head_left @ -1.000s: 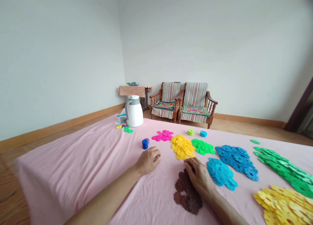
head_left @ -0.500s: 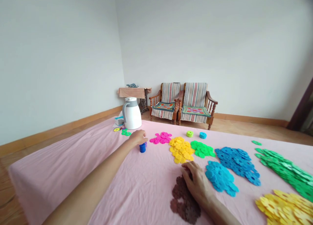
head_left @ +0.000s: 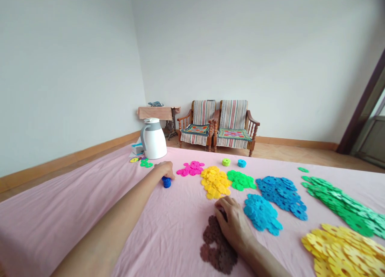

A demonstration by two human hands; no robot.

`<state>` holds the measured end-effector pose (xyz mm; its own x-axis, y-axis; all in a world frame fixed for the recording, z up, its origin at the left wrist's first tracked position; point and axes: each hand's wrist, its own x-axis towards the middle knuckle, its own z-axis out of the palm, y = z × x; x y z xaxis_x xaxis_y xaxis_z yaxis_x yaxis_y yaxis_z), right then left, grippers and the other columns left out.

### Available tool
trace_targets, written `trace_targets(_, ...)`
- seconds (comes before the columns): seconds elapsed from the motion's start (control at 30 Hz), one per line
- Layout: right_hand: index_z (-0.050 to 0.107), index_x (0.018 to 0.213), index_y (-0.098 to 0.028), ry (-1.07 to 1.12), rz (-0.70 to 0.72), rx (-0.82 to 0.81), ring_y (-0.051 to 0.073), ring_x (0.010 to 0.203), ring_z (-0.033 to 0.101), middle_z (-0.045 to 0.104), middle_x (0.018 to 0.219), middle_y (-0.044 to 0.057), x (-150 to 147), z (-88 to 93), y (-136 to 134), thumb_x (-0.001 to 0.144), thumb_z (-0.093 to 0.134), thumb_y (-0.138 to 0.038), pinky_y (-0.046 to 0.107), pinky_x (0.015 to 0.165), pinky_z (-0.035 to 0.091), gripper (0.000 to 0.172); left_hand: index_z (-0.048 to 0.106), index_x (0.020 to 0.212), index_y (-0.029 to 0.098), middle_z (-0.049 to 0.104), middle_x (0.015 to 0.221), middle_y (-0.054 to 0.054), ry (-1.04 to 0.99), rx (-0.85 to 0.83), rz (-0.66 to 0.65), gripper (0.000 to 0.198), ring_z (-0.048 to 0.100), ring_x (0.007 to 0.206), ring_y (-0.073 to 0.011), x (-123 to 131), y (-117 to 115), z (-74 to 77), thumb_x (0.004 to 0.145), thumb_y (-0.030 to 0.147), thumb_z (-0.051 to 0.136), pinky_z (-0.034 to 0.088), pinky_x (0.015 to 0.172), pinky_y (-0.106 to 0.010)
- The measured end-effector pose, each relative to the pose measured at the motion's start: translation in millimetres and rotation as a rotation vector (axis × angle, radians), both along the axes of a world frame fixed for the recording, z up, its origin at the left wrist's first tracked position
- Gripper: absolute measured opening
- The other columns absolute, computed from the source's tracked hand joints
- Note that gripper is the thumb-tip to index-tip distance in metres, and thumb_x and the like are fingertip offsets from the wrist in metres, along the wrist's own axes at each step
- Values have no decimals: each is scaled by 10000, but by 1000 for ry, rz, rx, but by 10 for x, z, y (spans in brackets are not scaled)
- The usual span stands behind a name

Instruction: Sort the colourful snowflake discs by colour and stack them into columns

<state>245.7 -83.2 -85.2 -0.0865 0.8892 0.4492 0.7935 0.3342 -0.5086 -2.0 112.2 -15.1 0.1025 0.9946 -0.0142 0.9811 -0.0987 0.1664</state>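
Observation:
My left hand [head_left: 165, 170] is at a small stack of dark blue snowflake discs [head_left: 167, 183], fingers closed around its upper part, which is partly hidden. My right hand [head_left: 233, 217] lies over the right side of a pile of brown snowflake discs [head_left: 218, 249]. Its fingers are curled, and dark brown discs show between thumb and fingers. Just beyond it lies a pile of yellow-orange discs [head_left: 215, 182], and a light blue pile [head_left: 261, 215] sits to its right. Pink discs [head_left: 191, 168] lie to the right of my left hand.
A white jug [head_left: 156, 142] stands at the back left of the pink cloth [head_left: 144, 237]. Small lime [head_left: 226, 162] and blue [head_left: 242, 163] stacks stand at the back. Green [head_left: 240, 180], blue [head_left: 282, 195], darker green [head_left: 343, 203] and yellow [head_left: 345, 249] piles spread rightward. Two chairs [head_left: 234, 116] are beyond.
The view has turned slightly right, so things appear further left. My left hand has come down over the dark blue stack, covering more of it. My right hand stays on the brown pile.

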Motion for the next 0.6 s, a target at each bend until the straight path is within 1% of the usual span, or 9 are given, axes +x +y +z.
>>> trace_targets(0.1, 581, 776, -205, -3, -7, -10, 193, 795, 541, 590, 812, 43, -4, 7, -3, 820, 441, -167, 297, 726, 393, 152, 668, 641, 145, 700, 749, -146, 119, -37, 79, 341, 646, 786, -331, 79, -12, -7, 336, 256, 774, 493, 663, -350)
trace_targets(0.17, 581, 781, -203, -5, -8, -15, 193, 800, 537, 588, 820, 44, -4, 6, 1, 816, 442, -158, 299, 731, 392, 150, 671, 667, 134, 701, 812, -166, 163, -48, 90, 331, 648, 802, -339, 134, -23, -15, 358, 218, 758, 496, 665, -354)
trace_targets(0.3, 579, 771, -206, -12, -10, -16, 193, 802, 534, 587, 822, 44, 1, -4, 7, 812, 439, -146, 299, 734, 390, 158, 671, 671, 122, 698, 849, -188, 211, -54, 69, 285, 650, 809, -350, 210, -48, -32, 395, 160, 731, 499, 673, -371)
trace_targets(0.43, 578, 770, -210, -17, -1, -21, 196, 808, 534, 587, 819, 45, 4, -14, 3, 812, 435, -144, 303, 739, 391, 164, 672, 705, 120, 694, 871, -199, 226, -53, 31, 292, 647, 811, -356, 251, -80, -37, 419, 156, 719, 498, 687, -397)
trace_targets(0.6, 582, 779, -208, -25, 9, -28, 199, 811, 533, 589, 822, 48, 9, -13, 8, 817, 435, -155, 314, 745, 391, 161, 669, 680, 130, 698, 805, -183, 225, -55, -26, 280, 647, 799, -356, 307, -121, -49, 404, 144, 719, 499, 703, -408)
